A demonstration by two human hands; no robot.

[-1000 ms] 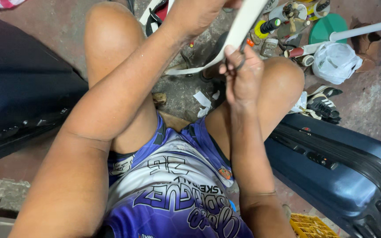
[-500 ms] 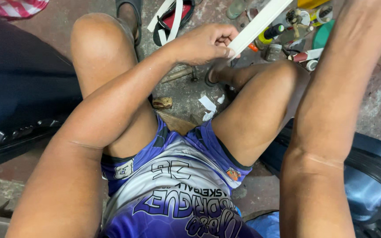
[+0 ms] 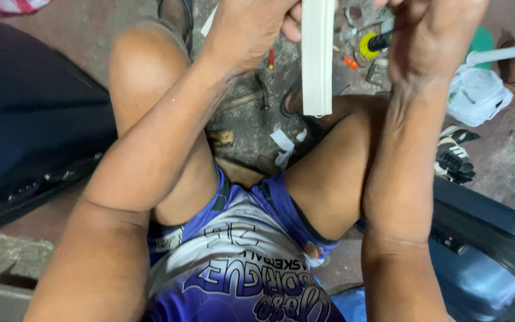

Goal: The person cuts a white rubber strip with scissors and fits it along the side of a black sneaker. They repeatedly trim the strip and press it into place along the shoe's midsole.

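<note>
Top centre of frame: the white flat strip [image 3: 317,56] hangs with its long axis vertical, lower end free above the floor [image 3: 251,128], the left hand [image 3: 251,30] closed on its upper part, the right hand [image 3: 433,36] just beside it, grip state unclear.

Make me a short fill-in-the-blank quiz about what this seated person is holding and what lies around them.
1. The left hand grips a flat strip coloured ____.
2. The strip hangs between the person's two ____.
3. The crumpled plastic bag lies on the person's ____ side.
4. The hard-shell suitcase at the right is ____.

Missing words: white; hands; right; blue
</note>
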